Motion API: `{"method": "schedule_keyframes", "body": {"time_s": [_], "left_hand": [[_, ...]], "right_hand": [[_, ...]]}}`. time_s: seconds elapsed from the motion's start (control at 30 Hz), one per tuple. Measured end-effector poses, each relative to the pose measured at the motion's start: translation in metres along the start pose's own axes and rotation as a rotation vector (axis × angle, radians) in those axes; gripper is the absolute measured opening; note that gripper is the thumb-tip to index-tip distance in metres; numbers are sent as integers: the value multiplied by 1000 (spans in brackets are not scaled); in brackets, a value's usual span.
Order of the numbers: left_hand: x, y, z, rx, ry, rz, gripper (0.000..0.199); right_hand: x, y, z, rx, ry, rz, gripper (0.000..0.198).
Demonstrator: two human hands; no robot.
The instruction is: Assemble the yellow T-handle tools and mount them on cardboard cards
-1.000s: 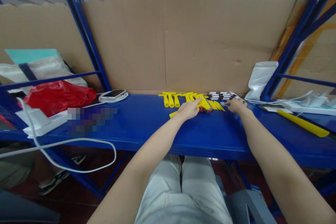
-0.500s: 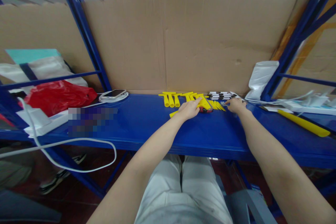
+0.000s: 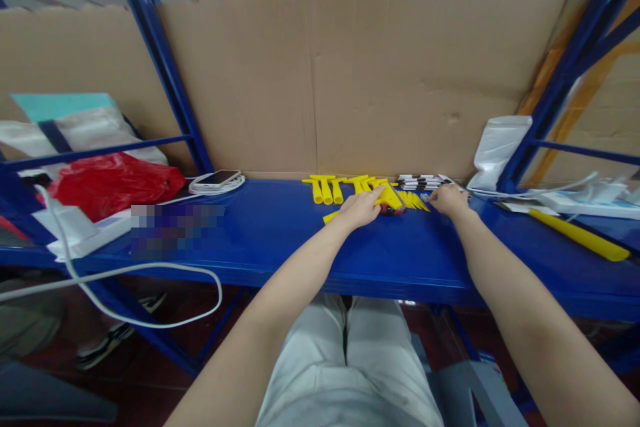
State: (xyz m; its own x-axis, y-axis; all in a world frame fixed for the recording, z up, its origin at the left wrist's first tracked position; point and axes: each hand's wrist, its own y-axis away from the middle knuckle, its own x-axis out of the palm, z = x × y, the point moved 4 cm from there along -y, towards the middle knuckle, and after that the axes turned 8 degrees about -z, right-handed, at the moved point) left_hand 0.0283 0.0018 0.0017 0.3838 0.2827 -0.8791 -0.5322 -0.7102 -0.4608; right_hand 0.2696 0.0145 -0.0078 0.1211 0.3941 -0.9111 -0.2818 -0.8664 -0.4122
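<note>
My left hand [image 3: 361, 209] is closed around a yellow T-shaped plastic tool [image 3: 390, 196], like a small squeegee. Its wide head points right and its handle end shows left of my wrist. Just beneath that head lies a small red and black object [image 3: 392, 210], partly covered. My right hand [image 3: 449, 200] reaches down with fingers pinched at a little heap of small silvery parts [image 3: 425, 197]; anything between the fingertips is too small to make out. Between my hands sits a row of thin yellow pieces [image 3: 414, 201]. Behind it are stacked black-and-white pieces [image 3: 423, 182].
Several yellow T-shaped tools [image 3: 327, 191] stand along the back of the blue table [image 3: 280, 233], against a cardboard wall [image 3: 240, 80]. Leftward are a phone [image 3: 219, 177] on coiled cable, a red bag [image 3: 115, 180] and a power strip [image 3: 95, 233]. A long yellow strip [image 3: 580, 235] lies right.
My left hand keeps its hold on the yellow T-shaped tool, almost still. My right hand's fingers have shifted very slightly at the silvery parts.
</note>
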Motion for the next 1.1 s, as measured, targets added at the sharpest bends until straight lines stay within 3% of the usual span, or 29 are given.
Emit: {"method": "schedule_keyframes", "body": {"time_s": [0.23,0.4,0.53,0.67,0.83,0.93,1.1], "left_hand": [[-4,-2,4,-31,95,-41,57],[-11,-12,16,-50,364,-184,54],[-19,-16,22,-145,633,-234,46],[-19,-11,18,-341,933,-52,31],[-13,-5,9,-483,1200,121,16],[-10,-4,6,-511,1261,170,16],[-9,-3,5,-555,1284,182,16]], "right_hand": [[6,-4,-1,6,29,-6,38],[8,-5,0,-2,24,22,38],[0,-8,8,-20,-45,-50,34],[-15,-10,25,-88,-246,-166,28],[-30,1,61,-240,-671,-254,20],[-34,8,79,-331,-813,-255,14],[-37,13,88,-404,-854,-280,11]]}}
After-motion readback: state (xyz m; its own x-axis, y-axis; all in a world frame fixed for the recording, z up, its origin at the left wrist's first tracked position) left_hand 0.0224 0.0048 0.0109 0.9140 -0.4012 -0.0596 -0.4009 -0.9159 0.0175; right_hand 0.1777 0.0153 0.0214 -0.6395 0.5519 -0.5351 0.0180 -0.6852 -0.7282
